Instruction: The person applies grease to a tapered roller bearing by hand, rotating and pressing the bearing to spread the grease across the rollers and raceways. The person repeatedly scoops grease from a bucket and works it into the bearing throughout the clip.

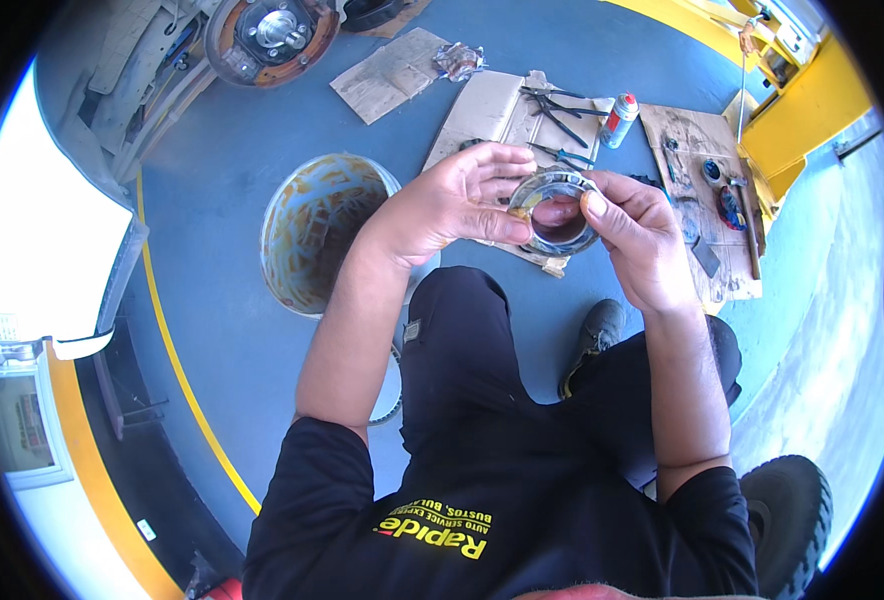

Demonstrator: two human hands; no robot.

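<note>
1. Blue-painted workshop floor (202, 260) forms the base surface, crossed by a narrow yellow line (167, 335) between 8 and 9 o'clock. (All clock positions are read from the centre of the held ring, with 12 o'clock at the picture's top.)

2. Held part: thick, round metal ring (547, 183) with a wide central opening. Location: raised between both hands, above the floor.

3. Right hand (642, 235): grasping the ring at 3 o'clock, thumb on the near face, fingers behind.

4. Left hand (447, 205): thumb against the rim at 9 o'clock, with orange-brown grease at its tip; upper fingers spread. Firmness of this hold cannot be told.

5. At 9 o'clock: wide, pale, round tub (297, 215), its inner wall smeared brownish yellow.

6. At 12 o'clock: flattened brown cardboard sheet (482, 105) bearing long-handled black pliers (562, 118) and blue-handled pliers (564, 156).

7. At 1 o'clock: red-and-white spray can (620, 120), upright.

8. At 3 o'clock: stained second cardboard sheet (722, 270) with a wooden-handled hammer (750, 230).

9. At 5 o'clock: black, treaded rubber tyre (792, 520).
</note>
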